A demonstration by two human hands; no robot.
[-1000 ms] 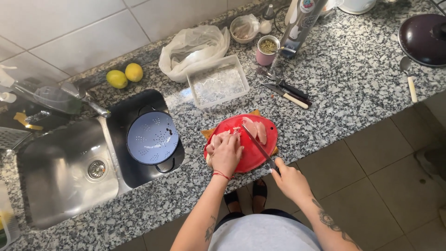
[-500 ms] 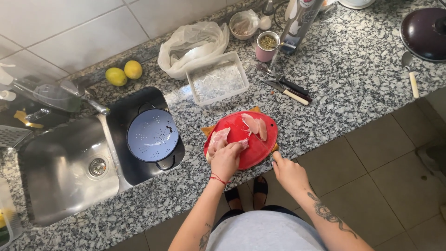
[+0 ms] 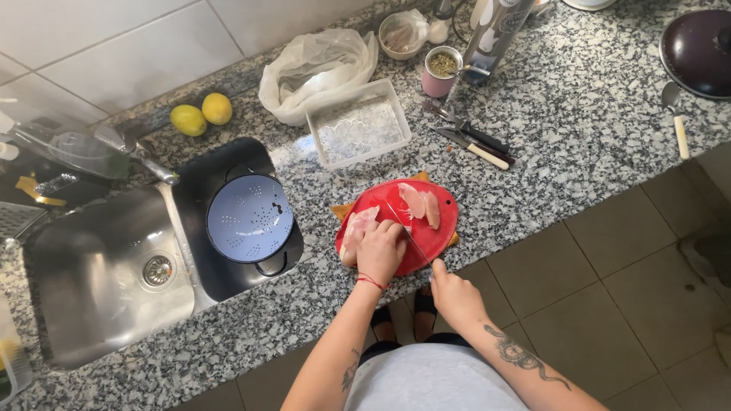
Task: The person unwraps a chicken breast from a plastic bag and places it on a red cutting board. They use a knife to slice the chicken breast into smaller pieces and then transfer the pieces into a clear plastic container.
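Observation:
A red fish-shaped cutting board (image 3: 440, 230) lies on the speckled granite counter (image 3: 563, 152). Pale raw meat pieces (image 3: 420, 204) rest on its far side. My left hand (image 3: 378, 251) presses down on another raw meat piece (image 3: 356, 228) at the board's left. My right hand (image 3: 451, 293) grips the handle of a knife (image 3: 407, 232), whose thin blade runs across the board beside my left fingers.
A blue colander (image 3: 250, 218) sits in a black pot beside the steel sink (image 3: 99, 274). Behind the board are a clear plastic tray (image 3: 358, 131), a plastic bag (image 3: 316, 65), two lemons (image 3: 202, 114), knives (image 3: 476, 144), a pink cup (image 3: 440, 72) and a dark lid (image 3: 697, 49).
My left hand shifted slightly on the meat. My right hand moved the knife blade closer to my left fingers across the board.

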